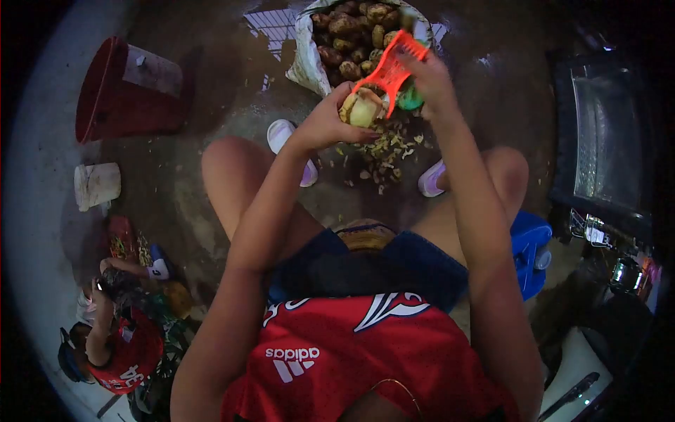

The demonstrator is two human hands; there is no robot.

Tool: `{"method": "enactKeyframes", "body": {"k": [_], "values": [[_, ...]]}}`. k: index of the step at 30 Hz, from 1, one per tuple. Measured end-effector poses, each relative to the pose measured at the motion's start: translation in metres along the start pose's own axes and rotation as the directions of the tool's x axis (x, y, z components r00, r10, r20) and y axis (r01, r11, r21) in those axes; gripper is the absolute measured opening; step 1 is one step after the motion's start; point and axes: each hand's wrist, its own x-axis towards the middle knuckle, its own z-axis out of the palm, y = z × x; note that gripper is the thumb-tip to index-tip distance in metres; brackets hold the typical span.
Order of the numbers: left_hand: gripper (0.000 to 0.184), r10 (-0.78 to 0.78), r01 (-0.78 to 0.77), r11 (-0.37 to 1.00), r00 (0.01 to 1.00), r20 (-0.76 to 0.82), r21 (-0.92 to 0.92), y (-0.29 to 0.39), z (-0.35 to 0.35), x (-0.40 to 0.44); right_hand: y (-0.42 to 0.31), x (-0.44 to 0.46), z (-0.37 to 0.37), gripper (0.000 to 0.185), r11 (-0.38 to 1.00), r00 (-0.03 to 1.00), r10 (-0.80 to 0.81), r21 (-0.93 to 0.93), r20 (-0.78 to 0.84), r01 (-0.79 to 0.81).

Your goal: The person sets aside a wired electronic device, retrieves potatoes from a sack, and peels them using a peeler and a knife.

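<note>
The left hand (329, 118) has its fingers curled round a part-peeled potato (364, 111), up above the peelings (394, 151), and the right hand (434, 83) has its fingers closed on an orange peeler (388, 70). The potato should feel hard, light and slippery, so grip its fat sides. The floor (218, 84) is dark and shiny, with a potato sack (304, 53) in front and a red bucket (140, 105) off left.

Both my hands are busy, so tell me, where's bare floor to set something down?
Bare floor shows between the red bucket and the potato sack, and right of the sack, toward the dark-framed object; both look shiny in places, perhaps wet. It's crowded between your shoes, where peelings are scattered, and right of the blue jug, where metal items sit.
</note>
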Motion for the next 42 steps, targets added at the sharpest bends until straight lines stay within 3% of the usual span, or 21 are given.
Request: {"method": "enactKeyframes", "body": {"k": [1,5,7,9,10,16,18,19,23,26,29,32,35,38,42], "values": [[0.059,0.003,-0.004,0.999,1.0,0.021,0.048,0.001,-0.001,-0.001,0.003,0.011,-0.014,0.028,0.996,0.995,-0.058,-0.078,-0.079,0.051],[0.058,-0.011,0.011,1.0,0.997,0.076,0.0,-0.001,-0.003,-0.006,-0.007,0.031,-0.04,0.026,0.99,0.961,-0.097,0.069,-0.26,0.119],[0.056,-0.029,0.032,0.999,0.996,0.081,-0.036,-0.004,-0.006,-0.004,-0.017,0.01,-0.014,0.026,0.992,0.99,-0.009,0.123,-0.143,0.027],[0.054,0.055,-0.051,0.994,0.998,0.04,-0.101,-0.004,-0.004,-0.002,-0.011,0.006,-0.006,0.026,0.97,0.998,0.058,0.236,0.028,-0.063],[0.053,0.095,-0.092,0.987,0.995,0.015,-0.132,-0.004,-0.003,-0.002,-0.008,0.006,-0.008,0.026,0.98,0.998,0.057,0.192,0.015,-0.059],[0.052,-0.057,0.057,0.985,0.998,0.003,-0.16,0.018,-0.014,-0.004,-0.008,0.005,-0.011,0.026,0.996,0.994,0.074,-0.035,-0.08,-0.077],[0.053,0.074,-0.082,0.986,0.996,-0.058,-0.142,0.012,-0.019,0.003,-0.013,0.004,-0.01,0.025,0.996,0.991,0.065,-0.059,-0.116,-0.072],[0.053,0.139,-0.15,0.98,0.986,-0.088,-0.13,0.006,-0.019,0.005,-0.01,0.006,-0.014,0.023,0.998,0.995,0.052,-0.027,-0.088,-0.055],[0.041,0.073,-0.154,0.952,0.953,-0.293,-0.264,-0.011,-0.008,0.008,-0.011,0.0,-0.008,0.022,0.987,0.984,0.134,0.107,-0.12,-0.121],[0.043,0.099,-0.272,0.686,0.954,-0.284,-0.675,-0.005,0.006,0.007,0.004,-0.002,-0.01,0.024,0.962,0.987,0.158,0.231,-0.029,-0.147],[0.04,-0.054,-0.27,0.383,0.948,-0.314,-0.883,-0.007,0.015,0.01,0.012,-0.008,-0.001,0.024,0.992,0.985,0.08,0.112,-0.151,-0.063],[0.044,-0.197,-0.115,0.452,0.954,-0.224,-0.885,-0.007,0.009,0.008,0.0,-0.005,-0.005,0.023,0.988,0.979,0.057,0.152,-0.195,-0.027],[0.048,-0.018,-0.134,0.795,0.97,-0.244,-0.592,-0.002,0.012,0.009,-0.019,0.002,-0.022,0.023,0.98,0.967,0.071,0.196,-0.243,-0.023],[0.054,0.062,-0.105,0.877,0.992,-0.106,-0.469,-0.01,0.005,0.011,-0.027,0.012,-0.041,0.024,0.968,0.968,0.041,0.25,-0.249,0.024],[0.058,0.006,-0.052,0.908,0.994,-0.111,-0.416,-0.006,0.011,0.009,-0.027,0.004,-0.03,0.026,0.972,0.997,-0.008,0.235,-0.083,0.027]]}}
